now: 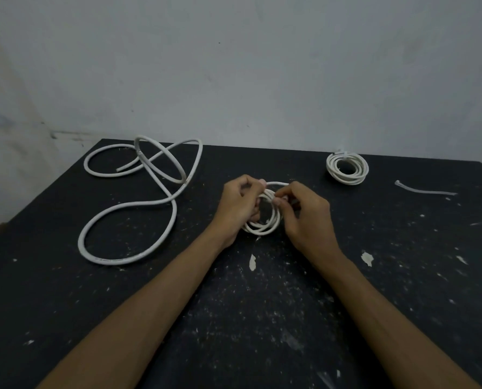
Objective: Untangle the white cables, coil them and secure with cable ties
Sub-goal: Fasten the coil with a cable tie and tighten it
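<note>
Small coil (263, 224) sits mid-table (234, 318), held between both hands. Left hand (238, 204) grips its left side, fingers curled round the loops. Right hand (304, 211) pinches the coil's top, fingertips (279, 200) bunched. Tied coil (347, 167) lies far right, loose tie (425, 189) just beyond it. Uncoiled cable (138, 197) sprawls well apart on the left.

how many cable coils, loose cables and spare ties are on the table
coiled cables: 2, the tied coil and the coil gripped by the left hand and right hand
loose cable: 1
spare cable tie: 1
total: 4
</note>
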